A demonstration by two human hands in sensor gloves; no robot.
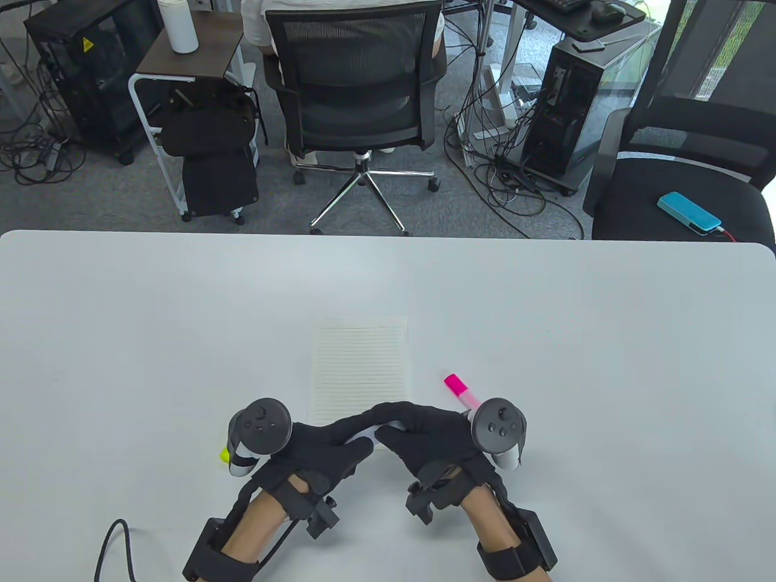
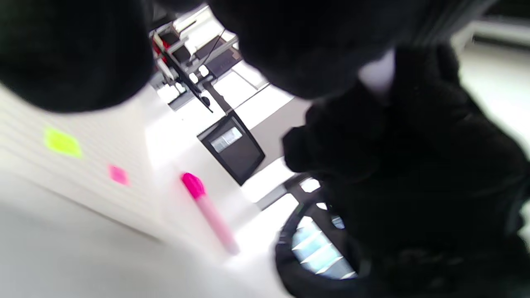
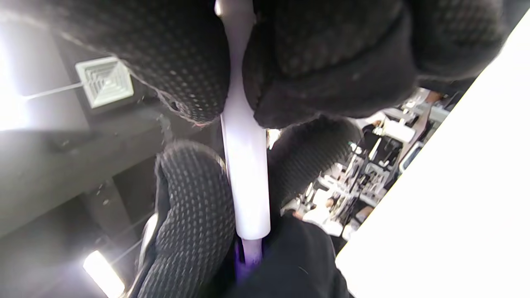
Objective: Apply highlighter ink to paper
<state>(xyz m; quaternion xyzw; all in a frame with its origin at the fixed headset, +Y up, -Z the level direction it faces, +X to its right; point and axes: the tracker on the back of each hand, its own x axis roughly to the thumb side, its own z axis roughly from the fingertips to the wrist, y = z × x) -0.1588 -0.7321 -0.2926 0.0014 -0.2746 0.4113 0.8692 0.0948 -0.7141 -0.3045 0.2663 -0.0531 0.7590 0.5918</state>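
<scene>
A lined paper (image 1: 359,373) lies mid-table. In the left wrist view it (image 2: 83,165) bears a yellow mark (image 2: 62,142) and a pink mark (image 2: 119,174). Both hands meet just above the paper's near edge. My right hand (image 1: 394,427) grips the pale barrel of a highlighter (image 3: 245,165). My left hand (image 1: 357,433) holds the highlighter's purple end (image 3: 248,256); whether that end is capped is hidden. A pink highlighter (image 1: 462,391) lies on the table right of the paper, and it also shows in the left wrist view (image 2: 211,211).
A yellow highlighter (image 1: 224,454) peeks out under my left tracker, left of the paper. The white table (image 1: 606,364) ends at its far edge, with an office chair (image 1: 357,91) and computer towers beyond. A cable (image 1: 115,539) trails from my left wrist.
</scene>
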